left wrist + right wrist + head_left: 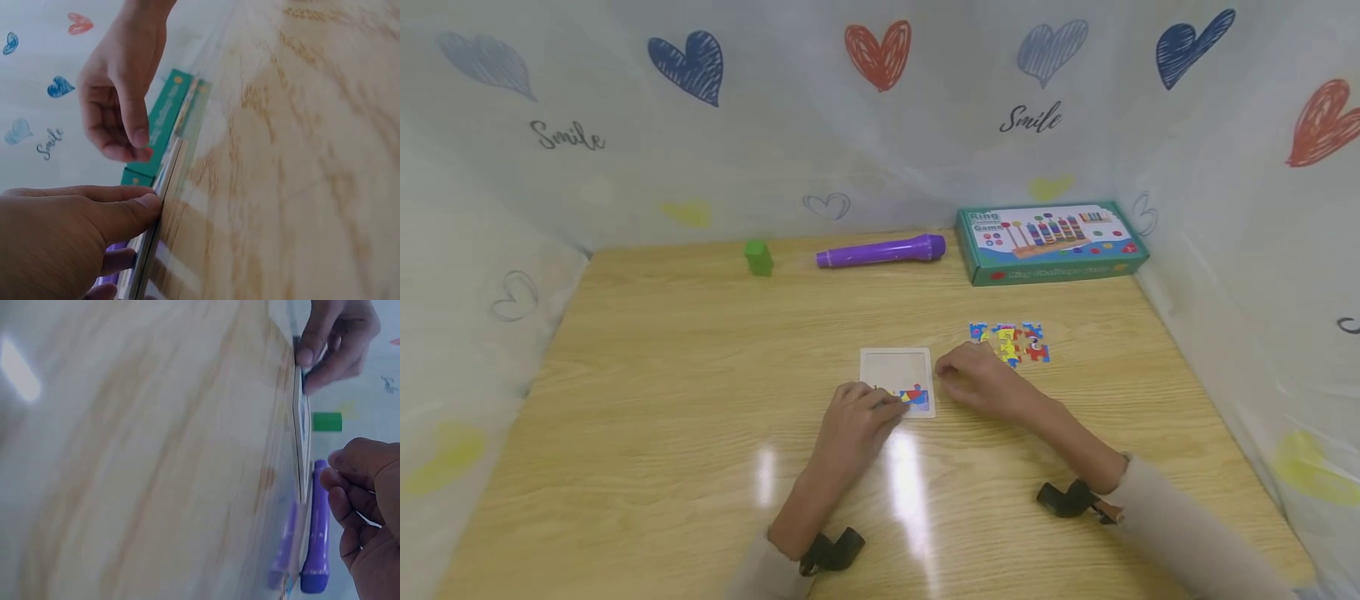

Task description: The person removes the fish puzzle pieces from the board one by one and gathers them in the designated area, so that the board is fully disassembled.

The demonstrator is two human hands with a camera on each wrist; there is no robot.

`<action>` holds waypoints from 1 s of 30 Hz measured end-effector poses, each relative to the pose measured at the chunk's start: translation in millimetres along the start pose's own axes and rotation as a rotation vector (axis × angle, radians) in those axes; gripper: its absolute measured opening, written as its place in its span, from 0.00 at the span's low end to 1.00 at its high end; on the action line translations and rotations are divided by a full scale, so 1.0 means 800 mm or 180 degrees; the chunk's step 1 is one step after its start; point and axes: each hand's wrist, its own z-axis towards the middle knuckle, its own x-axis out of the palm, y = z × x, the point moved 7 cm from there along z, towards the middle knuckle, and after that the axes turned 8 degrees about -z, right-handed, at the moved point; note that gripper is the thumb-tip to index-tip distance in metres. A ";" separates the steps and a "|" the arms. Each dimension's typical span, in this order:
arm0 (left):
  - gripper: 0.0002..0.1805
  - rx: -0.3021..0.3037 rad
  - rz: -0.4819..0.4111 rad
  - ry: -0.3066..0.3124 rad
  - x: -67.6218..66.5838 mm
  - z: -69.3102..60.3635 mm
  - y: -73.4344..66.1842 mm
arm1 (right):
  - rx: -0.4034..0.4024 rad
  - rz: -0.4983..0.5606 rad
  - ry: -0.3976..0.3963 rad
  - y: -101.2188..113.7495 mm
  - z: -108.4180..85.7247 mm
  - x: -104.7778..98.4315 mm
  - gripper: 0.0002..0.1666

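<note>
A: Where are we finding the puzzle tray (pixel 896 365)?

B: We are seeing it lying on the table (pixel 662 375), in front of the person and between the two hands. A few joined pieces (pixel 916 395), blue, red and yellow, are filling part of its near side, while the far part is showing plain board.

A: And the left grip (pixel 856 421), what are we making of it?

B: We are watching it hold the tray at the near left corner, the thumb pressing on the edge and a finger reaching over the face. It is covering that corner from the head camera.

A: Are we seeing the right grip (pixel 981 379) touching anything?

B: It is hovering just beside the tray's right edge, fingers curled in and thumb close to the forefinger, holding nothing that we are able to see.

A: What are we noticing beyond it?

B: Loose puzzle pieces (pixel 1007 343) are lying in a cluster to the right of the tray, partly hiding behind that hand. Farther back we are spotting a green block (pixel 758 258) standing at the left, a purple toy microphone (pixel 883 252) lying in the middle, and a green Ring Challenge Game box (pixel 1052 246) resting at the right. Behind them all, a pale sheet (pixel 775 142) printed with hearts is hanging.
</note>
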 end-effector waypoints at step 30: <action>0.05 0.0027 -0.0175 -0.0079 -0.001 0.002 0.001 | 0.0890 0.0714 0.0845 0.006 0.024 0.044 0.15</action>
